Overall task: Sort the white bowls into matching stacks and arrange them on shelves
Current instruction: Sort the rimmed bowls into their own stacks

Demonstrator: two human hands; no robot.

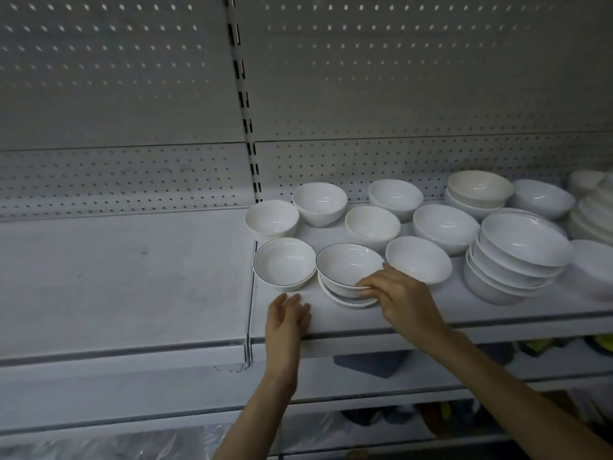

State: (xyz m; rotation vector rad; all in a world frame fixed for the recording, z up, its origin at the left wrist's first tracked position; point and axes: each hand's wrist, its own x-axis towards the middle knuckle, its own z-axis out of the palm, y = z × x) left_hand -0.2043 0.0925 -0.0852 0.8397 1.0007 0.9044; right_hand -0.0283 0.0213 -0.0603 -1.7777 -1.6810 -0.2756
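White bowls crowd the right half of a pale shelf (139, 277) backed by a perforated panel (116, 94). Right of centre, the right hand (403, 298) has its grip closed on the near rim of a dark-rimmed bowl (348, 263), thumb on top of the rim and fingers (370, 293) curled under it; this bowl sits tilted on top of other shallow bowls (348, 302) whose edges show beneath it. Just left of it, a second dark-rimmed bowl (283, 263) stands alone on the shelf, near the seam between two shelf panels. The left hand (287, 322) hovers lower left of that stack, above the shelf's front edge, grip open and empty, fingers loosely spread and touching nothing.

Behind, single plain bowls (373, 225) sit loosely spread toward the centre and back of the shelf. At the right, a tall stack of wide bowls (517, 257) leans slightly, and a shorter stack (477, 192) stands behind it by the panel. More white dishes (593, 210) are cut off at the right edge of the frame.
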